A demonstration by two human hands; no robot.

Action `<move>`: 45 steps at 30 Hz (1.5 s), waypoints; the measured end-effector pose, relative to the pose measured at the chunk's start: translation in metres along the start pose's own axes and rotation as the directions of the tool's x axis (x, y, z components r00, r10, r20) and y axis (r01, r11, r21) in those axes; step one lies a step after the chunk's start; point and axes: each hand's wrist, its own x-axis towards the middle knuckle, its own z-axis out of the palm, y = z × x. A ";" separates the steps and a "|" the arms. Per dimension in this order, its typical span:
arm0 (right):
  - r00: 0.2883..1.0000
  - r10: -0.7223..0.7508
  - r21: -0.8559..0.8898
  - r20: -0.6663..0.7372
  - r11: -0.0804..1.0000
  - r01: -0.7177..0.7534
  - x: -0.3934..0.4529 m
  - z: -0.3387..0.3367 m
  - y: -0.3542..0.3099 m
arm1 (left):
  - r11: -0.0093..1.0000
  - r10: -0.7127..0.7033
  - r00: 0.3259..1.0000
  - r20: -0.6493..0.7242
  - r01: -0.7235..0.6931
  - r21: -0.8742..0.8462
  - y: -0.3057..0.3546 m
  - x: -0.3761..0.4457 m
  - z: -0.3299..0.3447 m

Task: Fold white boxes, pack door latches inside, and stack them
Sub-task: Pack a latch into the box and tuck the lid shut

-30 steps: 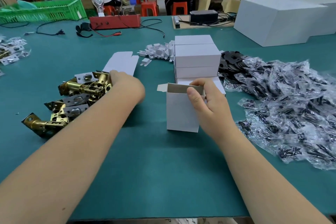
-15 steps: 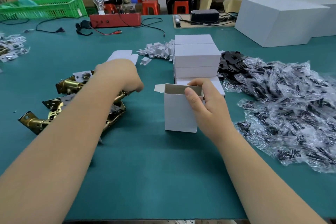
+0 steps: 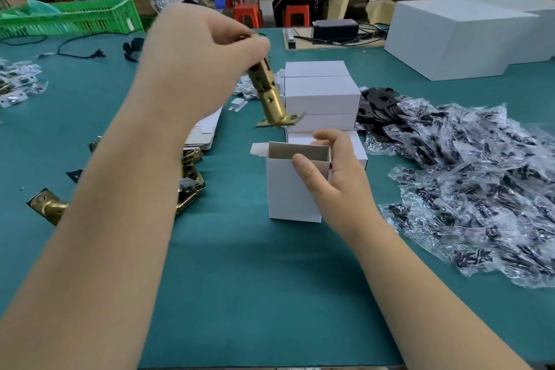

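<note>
Head view: teal table (image 3: 240,279) carries a heap of clear plastic bags (image 3: 474,189) w/ dark parts along its right edge, black plates (image 3: 378,102) just behind the heap, big white cartons (image 3: 456,36) at the far right corner, green crate (image 3: 72,18) at the far left corner. Stack of closed white boxes (image 3: 322,96) stands mid-table, directly behind the open box (image 3: 295,186). Pile of brass latches (image 3: 189,177) near the left edge is mostly hidden by the left forearm; flat box blanks (image 3: 207,129) also partly covered. Small white bits behind the stack too blurred to ID.

Left hand (image 3: 195,60) is raised, fingers curled round the top of a brass door latch (image 3: 270,93), which hangs tilted, faceplate down, above and apart from the open box. Right hand (image 3: 333,171) grips the box's right side, thumb on the front wall, fingers behind the rim; box upright, top open.
</note>
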 end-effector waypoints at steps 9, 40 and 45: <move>0.998 -0.017 -0.032 -0.065 0.999 0.015 0.003 0.001 0.005 | 0.946 0.154 0.986 0.067 -0.167 0.277 0.014 -0.032 0.036; 0.938 -0.267 0.060 -0.221 0.956 0.286 -0.005 0.005 0.004 | 0.802 -0.397 0.851 0.344 0.139 0.581 -0.148 0.098 0.157; 0.896 -0.362 0.007 -0.258 0.927 0.376 -0.006 0.007 0.009 | 0.650 -0.478 0.821 0.312 0.092 0.754 -0.167 0.120 0.170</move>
